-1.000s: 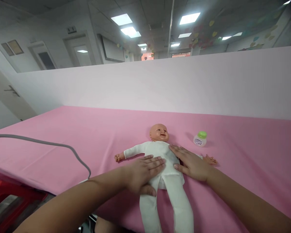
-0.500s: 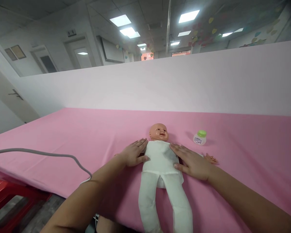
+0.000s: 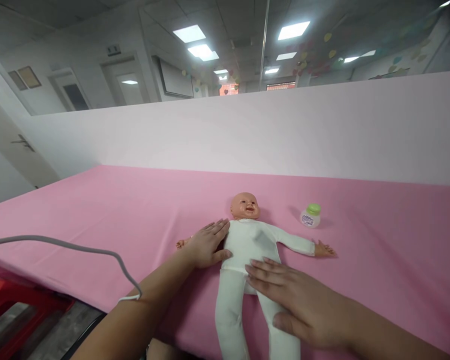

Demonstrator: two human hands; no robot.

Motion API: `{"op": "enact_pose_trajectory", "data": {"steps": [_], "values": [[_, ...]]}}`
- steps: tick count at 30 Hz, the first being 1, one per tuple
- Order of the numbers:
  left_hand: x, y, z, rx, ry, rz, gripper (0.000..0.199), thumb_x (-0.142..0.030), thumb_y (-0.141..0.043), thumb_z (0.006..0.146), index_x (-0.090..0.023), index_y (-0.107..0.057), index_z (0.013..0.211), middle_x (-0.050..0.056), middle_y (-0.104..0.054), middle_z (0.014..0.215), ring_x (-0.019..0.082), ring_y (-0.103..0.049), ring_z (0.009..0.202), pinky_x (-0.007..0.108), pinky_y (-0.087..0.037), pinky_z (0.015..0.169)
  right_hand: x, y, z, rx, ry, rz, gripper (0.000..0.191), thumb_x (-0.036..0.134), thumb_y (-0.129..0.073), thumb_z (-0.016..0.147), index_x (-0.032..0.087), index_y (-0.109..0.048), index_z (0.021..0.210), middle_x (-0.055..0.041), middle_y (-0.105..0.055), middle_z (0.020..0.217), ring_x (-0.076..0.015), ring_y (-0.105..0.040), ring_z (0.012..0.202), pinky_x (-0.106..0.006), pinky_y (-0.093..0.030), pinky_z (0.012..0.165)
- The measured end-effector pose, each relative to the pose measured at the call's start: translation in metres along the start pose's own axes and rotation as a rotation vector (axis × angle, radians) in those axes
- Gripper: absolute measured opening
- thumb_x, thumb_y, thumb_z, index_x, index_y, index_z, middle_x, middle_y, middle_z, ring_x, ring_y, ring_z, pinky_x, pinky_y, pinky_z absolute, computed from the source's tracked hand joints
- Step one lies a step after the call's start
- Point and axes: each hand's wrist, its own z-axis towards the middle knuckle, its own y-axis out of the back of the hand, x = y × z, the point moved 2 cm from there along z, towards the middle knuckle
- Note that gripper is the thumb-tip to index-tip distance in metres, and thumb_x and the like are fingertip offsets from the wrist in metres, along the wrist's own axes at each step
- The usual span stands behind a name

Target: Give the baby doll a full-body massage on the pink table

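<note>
A baby doll [image 3: 249, 245] in white cloth lies on its back on the pink sheet [image 3: 135, 200], head toward the wall, one arm stretched out to the right. My left hand [image 3: 209, 245] rests flat along the doll's left-side shoulder and flank in view, thumb on its belly. Over the hip and upper leg on the other side lies my right hand [image 3: 296, 300], fingers extended and holding nothing. A small clear bottle with a green cap [image 3: 310, 216] stands to the right of the doll's head.
A grey cable [image 3: 60, 243] runs in from the left to my left forearm. A red stool [image 3: 22, 305] is at the lower left, below the sheet's edge. Behind the sheet rises a white wall [image 3: 247, 135] with glass above.
My right hand has moved down from the doll's chest side to its hip and thigh, uncovering the doll's arm. My left hand remains at the doll's side.
</note>
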Motion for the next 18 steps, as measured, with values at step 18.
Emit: {"op": "enact_pose_trajectory", "data": {"steps": [18], "values": [[-0.004, 0.002, -0.001, 0.015, 0.000, -0.015, 0.099, -0.078, -0.037, 0.098, -0.010, -0.018, 0.167, 0.021, -0.018, 0.172, 0.035, -0.018, 0.161, 0.052, -0.016, 0.131, -0.116, 0.019, 0.016, -0.238, -0.422, -0.221, 0.087, 0.073, -0.039, 0.101, 0.022, -0.020, 0.169, -0.0113, -0.026, 0.173, -0.0358, -0.028, 0.158, -0.059, -0.028, 0.127]]}}
